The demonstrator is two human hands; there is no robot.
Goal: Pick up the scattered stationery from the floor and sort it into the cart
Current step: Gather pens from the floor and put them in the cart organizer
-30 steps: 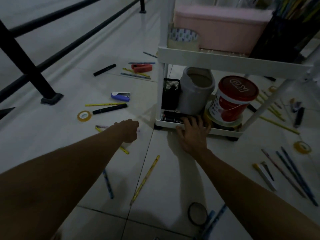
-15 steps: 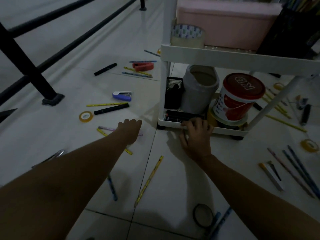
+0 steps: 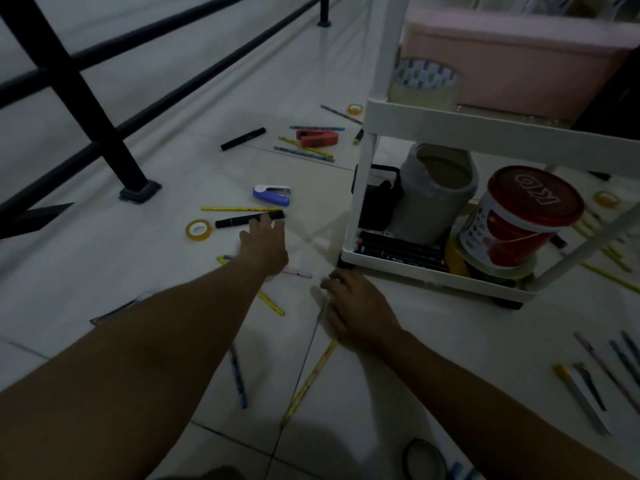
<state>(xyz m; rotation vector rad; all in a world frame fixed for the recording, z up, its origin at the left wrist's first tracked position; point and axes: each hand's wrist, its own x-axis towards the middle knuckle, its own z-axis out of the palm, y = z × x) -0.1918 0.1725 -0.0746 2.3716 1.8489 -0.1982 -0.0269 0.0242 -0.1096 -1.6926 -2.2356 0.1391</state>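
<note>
Picking is the step in hand: the left hand [image 3: 265, 245], fingers spread, is touching the black marker pen [image 3: 249, 218] on the floor at centre; next it must curl round it. The right hand [image 3: 358, 308] is resting empty beside the white plastic cart [image 3: 433, 275].

Left hand [image 3: 263, 244] stretched forward, fingers [image 3: 266, 221] straight; right hand [image 3: 353, 306] lies flat, palm down
</note>
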